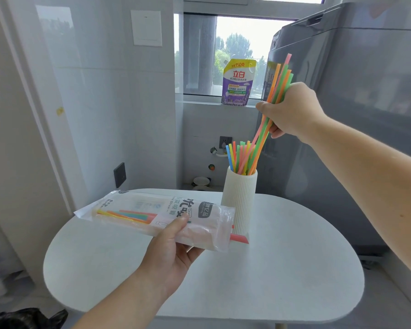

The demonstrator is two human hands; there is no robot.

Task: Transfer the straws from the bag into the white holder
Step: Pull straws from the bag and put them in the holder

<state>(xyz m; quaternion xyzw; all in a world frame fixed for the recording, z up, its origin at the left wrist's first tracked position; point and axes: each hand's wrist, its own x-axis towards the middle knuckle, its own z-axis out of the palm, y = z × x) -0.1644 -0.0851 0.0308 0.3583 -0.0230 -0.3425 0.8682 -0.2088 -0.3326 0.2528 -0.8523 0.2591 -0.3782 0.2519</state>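
Up at the right, the right hand point(292, 110) is closed in a fist round a bunch of straws point(274, 96), orange, green and pink, gripped about midway so both ends stick out. The bunch leans down and to the left, and its lower ends already sit inside the mouth of the holder point(240, 195), among other straws standing there; holding them at the middle like this probably keeps the bundle together while the tips are steered into the narrow opening. The holder itself is a ribbed white cylinder standing upright on the table point(282, 257), near its far edge. Lower down, the left hand point(173, 248) clasps the bag point(161, 214) from beneath, thumb pressed on top and fingers curled under, holding it roughly level above the table with its open end toward the holder. That seems meant to keep the mouth close by for the next handful. A few straws remain in the bag, showing through the clear plastic toward its left end, and a red one point(239, 238) pokes out of the open end just beside the holder's base. By my judgement the transfer is well along but not finished.
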